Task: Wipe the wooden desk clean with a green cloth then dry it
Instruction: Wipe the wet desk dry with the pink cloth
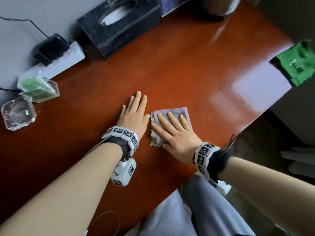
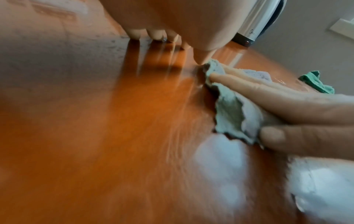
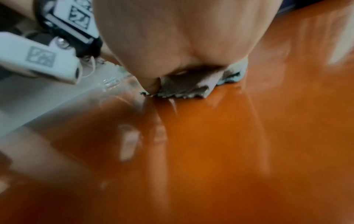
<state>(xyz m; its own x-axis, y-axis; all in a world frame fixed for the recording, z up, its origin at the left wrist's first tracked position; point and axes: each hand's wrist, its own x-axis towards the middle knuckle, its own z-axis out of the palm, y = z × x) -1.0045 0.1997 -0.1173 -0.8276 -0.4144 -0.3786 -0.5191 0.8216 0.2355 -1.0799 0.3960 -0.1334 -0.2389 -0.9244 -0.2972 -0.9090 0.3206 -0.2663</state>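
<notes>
Head view, desk: the wooden desk point(image 1: 170, 68) fills the frame, glossy, with a pale glare patch at 3 o'clock.
Head view, left hand: the left hand point(image 1: 134, 114) lies flat on the bare wood at centre, fingers straight and together, holding nothing.
Head view, right hand: the right hand point(image 1: 175, 132) presses flat on a folded purple cloth point(image 1: 185, 111) just at 3 o'clock of the left hand, fingers straight and spread.
Head view, green cloth: the green cloth point(image 1: 296, 63) lies crumpled at the desk's edge at 2 o'clock, well apart from both hands.
Head view, other things: a black tissue box point(image 1: 122, 29) at 11 o'clock, a white power strip point(image 1: 56, 65) at 10 o'clock, a glass ashtray point(image 1: 17, 113) at 9 o'clock.
Left wrist view: the left thumb touches the purple cloth point(image 2: 239, 112); the right hand's fingers point(image 2: 258, 89) lie straight on it; the green cloth point(image 2: 316, 82) sits at 3 o'clock.
Right wrist view: the palm of the right hand point(image 3: 182, 37) bears on the cloth point(image 3: 191, 87); blurred.
</notes>
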